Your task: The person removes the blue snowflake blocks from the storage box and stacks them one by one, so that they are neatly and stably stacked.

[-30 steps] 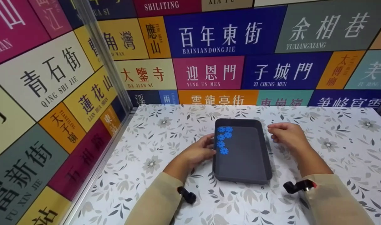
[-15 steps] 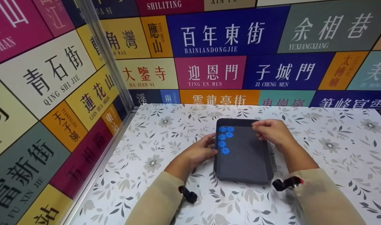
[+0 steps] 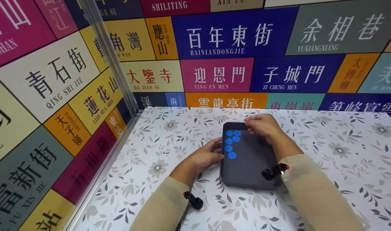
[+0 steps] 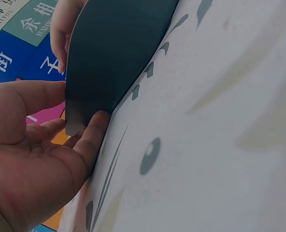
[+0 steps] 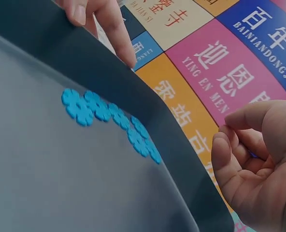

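A dark grey rectangular tray (image 3: 247,175) rests on the patterned tabletop. Several small blue snowflake-shaped discs (image 5: 95,105) lie flat inside it, along its left side and far left corner. My left hand (image 3: 205,157) grips the tray's left wall; in the left wrist view, one finger lies against the outer side and another reaches the rim. Over the tray's far right part hangs my right hand (image 3: 263,126), thumb and index finger together and the other fingers curled. No object shows between its fingertips (image 5: 227,122); a tiny patch of blue shows among the fingers.
A white floral cloth (image 3: 169,144) covers the table around the tray. Colourful panels with street names stand behind (image 3: 227,38) and along the left (image 3: 67,96). Small black wrist cameras (image 3: 194,200) sit at both beige sleeves (image 3: 314,183).
My right hand has moved left from beside the tray to above its far end, its forearm now crossing the right rim. The left hand, the tray and the blue discs have stayed in place.
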{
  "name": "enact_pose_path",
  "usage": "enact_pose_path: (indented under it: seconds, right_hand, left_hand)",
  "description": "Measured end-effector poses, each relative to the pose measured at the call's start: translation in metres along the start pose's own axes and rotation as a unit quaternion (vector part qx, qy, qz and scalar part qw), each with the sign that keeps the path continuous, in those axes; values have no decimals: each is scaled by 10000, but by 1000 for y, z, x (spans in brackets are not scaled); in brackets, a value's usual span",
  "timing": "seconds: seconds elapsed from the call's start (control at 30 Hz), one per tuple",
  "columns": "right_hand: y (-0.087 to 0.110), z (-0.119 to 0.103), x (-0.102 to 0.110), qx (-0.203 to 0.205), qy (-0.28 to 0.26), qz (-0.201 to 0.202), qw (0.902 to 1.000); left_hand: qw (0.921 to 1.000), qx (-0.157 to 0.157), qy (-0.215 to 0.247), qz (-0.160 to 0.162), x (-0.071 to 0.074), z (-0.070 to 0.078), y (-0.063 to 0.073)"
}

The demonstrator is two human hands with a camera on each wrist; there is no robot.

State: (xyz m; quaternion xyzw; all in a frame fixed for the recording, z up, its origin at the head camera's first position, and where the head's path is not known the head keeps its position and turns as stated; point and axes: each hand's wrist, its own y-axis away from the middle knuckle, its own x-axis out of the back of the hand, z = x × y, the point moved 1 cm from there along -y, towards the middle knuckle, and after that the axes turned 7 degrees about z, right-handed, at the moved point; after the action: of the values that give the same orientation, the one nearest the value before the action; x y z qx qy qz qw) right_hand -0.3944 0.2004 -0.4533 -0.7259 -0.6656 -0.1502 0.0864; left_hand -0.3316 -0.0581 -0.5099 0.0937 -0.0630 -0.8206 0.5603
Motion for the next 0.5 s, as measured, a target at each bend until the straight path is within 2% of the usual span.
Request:
enact_pose_path:
  seconds: [0.33, 0.5]
  right_hand:
    - [-18, 15, -20, -79, 247, 29, 9997]
    - [-21, 28, -28, 156, 883, 99, 9959]
  left_hand:
    - [10000, 70, 1, 24, 1, 0, -1]
    - [10000, 52, -80, 12, 4, 0, -1]
